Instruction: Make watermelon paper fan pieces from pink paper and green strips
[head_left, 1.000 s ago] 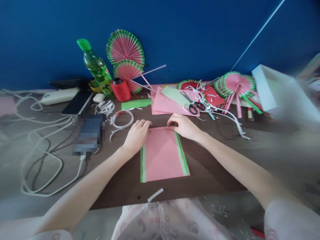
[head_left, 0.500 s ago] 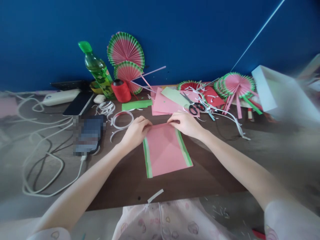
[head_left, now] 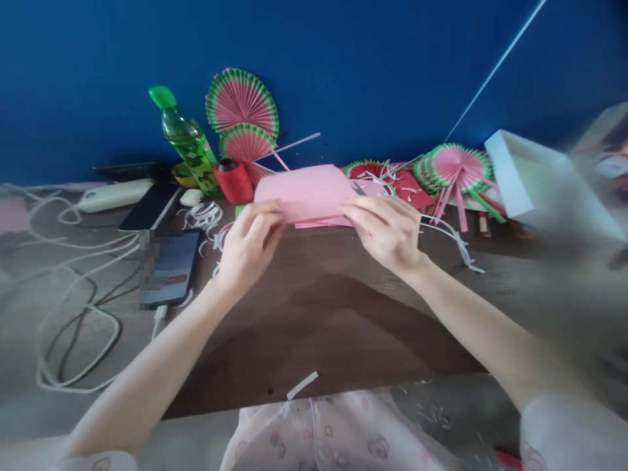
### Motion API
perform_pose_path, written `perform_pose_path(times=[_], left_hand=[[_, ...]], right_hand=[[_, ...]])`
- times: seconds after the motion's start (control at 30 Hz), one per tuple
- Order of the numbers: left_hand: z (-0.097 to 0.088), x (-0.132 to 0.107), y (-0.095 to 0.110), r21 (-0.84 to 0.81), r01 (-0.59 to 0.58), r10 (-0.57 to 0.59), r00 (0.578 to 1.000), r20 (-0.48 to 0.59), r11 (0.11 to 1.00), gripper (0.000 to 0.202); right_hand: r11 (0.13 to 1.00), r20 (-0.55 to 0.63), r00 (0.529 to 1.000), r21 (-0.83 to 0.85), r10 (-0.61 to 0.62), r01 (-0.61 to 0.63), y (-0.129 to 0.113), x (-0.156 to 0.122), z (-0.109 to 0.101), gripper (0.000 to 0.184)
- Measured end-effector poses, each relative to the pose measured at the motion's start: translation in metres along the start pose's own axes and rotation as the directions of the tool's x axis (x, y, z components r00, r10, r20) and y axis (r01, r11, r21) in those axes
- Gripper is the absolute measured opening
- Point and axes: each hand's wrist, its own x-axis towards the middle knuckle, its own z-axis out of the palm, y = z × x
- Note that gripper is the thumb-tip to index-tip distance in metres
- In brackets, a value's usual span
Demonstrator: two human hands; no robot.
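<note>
A sheet of pink paper is held up above the brown table, its plain side towards me and no green strips showing. My left hand pinches its lower left corner, fingers closed. At the lower right corner my right hand grips it the same way. Behind the sheet, more pink paper pokes out below its lower edge. Only the dark tip of the scissors shows beside my right hand; the rest is hidden.
A green bottle, a red thread spool and pleated watermelon paper fans stand along the blue wall. More fans and a white box lie right. Left are a phone, cables and tape rings. A paper strip lies in front.
The pink sheet has been lifted off the table and turned over, so its green-striped side no longer shows. Both hands have moved apart and now hold its lower corners.
</note>
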Motion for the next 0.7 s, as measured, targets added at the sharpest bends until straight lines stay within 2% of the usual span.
perform_pose_path(times=[0.1, 0.2, 0.27, 0.4, 0.53, 0.7], left_hand=[[0.013, -0.025, -0.003, 0.002, -0.022, 0.022, 0.986, 0.164, 1.000, 0.012], [0.025, -0.043, -0.005, 0.004, 0.013, -0.014, 0.915, 0.403, 1.000, 0.009], [0.028, -0.046, -0.006, -0.035, 0.057, -0.033, 0.873, 0.487, 0.998, 0.009], [0.028, -0.045, -0.009, -0.117, 0.129, -0.048, 0.846, 0.531, 0.985, 0.013], [0.029, -0.044, -0.014, -0.165, 0.259, -0.123, 0.814, 0.567, 0.952, 0.015], [0.028, -0.038, -0.017, -0.181, 0.386, -0.192, 0.748, 0.635, 0.904, 0.015]], right_hand=[[0.997, 0.162, 0.984, 0.053, -0.072, 0.064, 0.004, -0.020, 0.015, 0.027], [0.971, 0.340, 0.931, 0.234, -0.131, 0.051, 0.009, -0.034, 0.033, 0.020], [0.930, 0.406, 0.905, 0.365, -0.130, -0.030, 0.011, -0.037, 0.040, 0.013], [0.847, 0.499, 0.864, 0.484, -0.061, -0.220, 0.014, -0.035, 0.041, 0.002], [0.758, 0.607, 0.795, 0.523, -0.009, -0.391, 0.019, -0.029, 0.041, 0.008], [0.760, 0.648, 0.761, 0.500, -0.012, -0.414, 0.022, -0.025, 0.045, 0.010]])
